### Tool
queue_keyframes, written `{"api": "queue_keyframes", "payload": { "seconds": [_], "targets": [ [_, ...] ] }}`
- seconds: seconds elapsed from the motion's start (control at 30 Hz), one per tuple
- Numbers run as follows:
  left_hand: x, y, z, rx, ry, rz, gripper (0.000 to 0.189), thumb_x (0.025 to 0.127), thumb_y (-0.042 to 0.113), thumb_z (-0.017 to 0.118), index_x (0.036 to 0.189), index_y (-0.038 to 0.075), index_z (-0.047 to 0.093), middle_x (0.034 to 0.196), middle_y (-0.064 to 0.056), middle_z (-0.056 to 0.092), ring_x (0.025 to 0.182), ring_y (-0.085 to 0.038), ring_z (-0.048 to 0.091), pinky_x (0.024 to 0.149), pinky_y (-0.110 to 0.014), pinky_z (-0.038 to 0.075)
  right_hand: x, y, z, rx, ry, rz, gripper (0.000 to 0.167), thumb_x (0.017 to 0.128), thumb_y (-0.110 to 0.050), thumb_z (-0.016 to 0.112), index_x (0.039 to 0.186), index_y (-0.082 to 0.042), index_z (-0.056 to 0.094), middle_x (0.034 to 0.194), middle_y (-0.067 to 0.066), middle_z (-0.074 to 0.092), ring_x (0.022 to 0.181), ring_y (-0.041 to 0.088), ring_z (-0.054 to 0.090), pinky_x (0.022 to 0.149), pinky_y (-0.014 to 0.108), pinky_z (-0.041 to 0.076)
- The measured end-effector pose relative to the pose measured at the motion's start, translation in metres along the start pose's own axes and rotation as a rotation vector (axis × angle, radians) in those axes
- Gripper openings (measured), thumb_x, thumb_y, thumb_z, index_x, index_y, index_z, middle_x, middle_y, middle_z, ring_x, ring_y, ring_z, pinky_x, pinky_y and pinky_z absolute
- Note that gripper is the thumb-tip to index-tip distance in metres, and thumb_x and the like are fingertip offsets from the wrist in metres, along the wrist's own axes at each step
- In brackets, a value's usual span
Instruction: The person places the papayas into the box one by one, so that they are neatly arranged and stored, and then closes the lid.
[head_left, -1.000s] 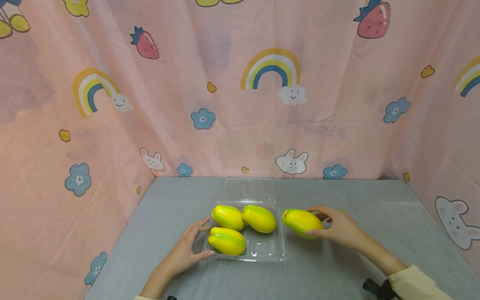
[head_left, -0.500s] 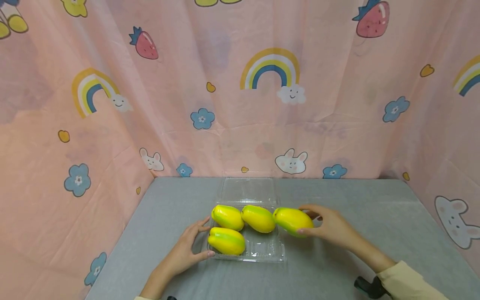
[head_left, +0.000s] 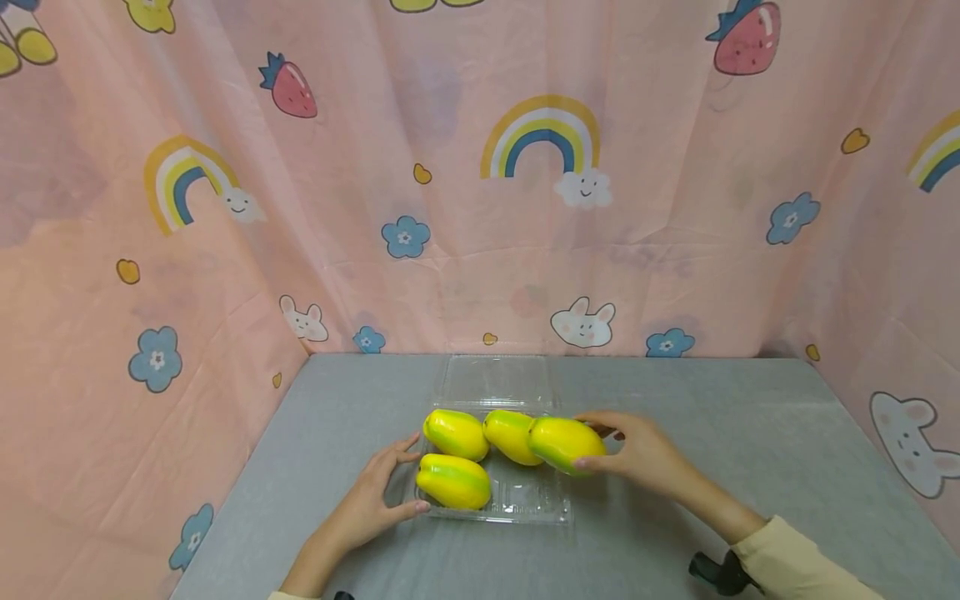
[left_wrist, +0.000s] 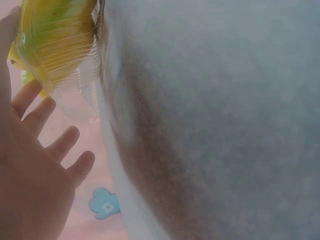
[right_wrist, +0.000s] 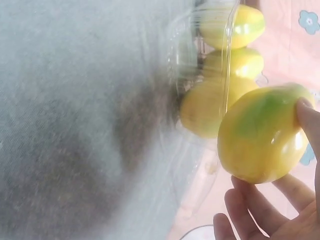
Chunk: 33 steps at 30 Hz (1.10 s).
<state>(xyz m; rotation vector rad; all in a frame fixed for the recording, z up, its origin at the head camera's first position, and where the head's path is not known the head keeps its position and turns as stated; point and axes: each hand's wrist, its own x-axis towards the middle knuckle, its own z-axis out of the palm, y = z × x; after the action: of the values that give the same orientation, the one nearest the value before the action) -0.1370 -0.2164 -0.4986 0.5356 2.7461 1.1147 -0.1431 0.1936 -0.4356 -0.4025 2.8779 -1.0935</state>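
"What colours lie before you, operator?"
"Your four fruits (head_left: pixel 567 445), yellow touched with green; your container (head_left: pixel 517 518), clear and colourless; your bench (head_left: pixel 750 417), grey."
"And at your right wrist?"
"A cream sleeve (head_left: pixel 802 562), a black fitting (head_left: pixel 723 573)."
"The cloth (head_left: pixel 675 83) facing you?"
"Pink, printed with mustard, white, yellow and blue rainbows (head_left: pixel 541 121), red strawberries (head_left: pixel 750 40), blue flowers (head_left: pixel 406 237), white rabbits (head_left: pixel 583 323)."

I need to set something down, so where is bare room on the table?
Bare: table right of the right arm and left of the left arm, plus the container's front right corner. Crowded: its back row, where the held fruit partly hides another fruit.
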Motion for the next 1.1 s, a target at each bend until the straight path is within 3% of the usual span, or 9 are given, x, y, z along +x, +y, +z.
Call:
{"api": "queue_keyframes", "payload": {
  "seconds": [0.43,0.73,1.1],
  "targets": [
    [0.003,-0.002,0.001,0.025,0.010,-0.011,0.088,0.077,0.065,0.073,0.150,0.034,0.036,0.162,0.013,0.030,0.151,-0.030,0.027,0.115,-0.068,0.028,0.004,-0.013,0.014,0.018,0.027,-0.017,0.064,0.072,-0.052,0.083,0.124,-0.019,0.068,0.122,-0.001,0.070,0.104,0.020,0.062,0.091,0.047,0.053],
    [0.002,-0.003,0.001,0.015,0.018,-0.001,0.088,0.076,0.063,0.074,0.150,0.032,0.037,0.162,0.014,0.030,0.151,-0.029,0.027,0.115,-0.067,0.028,0.005,-0.020,0.028,0.018,0.006,0.008,0.064,0.071,-0.056,0.082,0.124,-0.023,0.068,0.118,-0.004,0.070,0.107,0.022,0.060,0.092,0.047,0.051],
    [0.000,-0.002,0.001,-0.002,0.017,0.012,0.082,0.077,0.062,0.074,0.146,0.030,0.042,0.163,0.011,0.030,0.151,-0.031,0.027,0.115,-0.068,0.028,0.003,-0.028,0.043,-0.026,0.013,-0.058,0.069,0.069,-0.056,0.083,0.125,-0.019,0.068,0.112,-0.006,0.070,0.103,0.017,0.058,0.088,0.039,0.047]
  ]
}}
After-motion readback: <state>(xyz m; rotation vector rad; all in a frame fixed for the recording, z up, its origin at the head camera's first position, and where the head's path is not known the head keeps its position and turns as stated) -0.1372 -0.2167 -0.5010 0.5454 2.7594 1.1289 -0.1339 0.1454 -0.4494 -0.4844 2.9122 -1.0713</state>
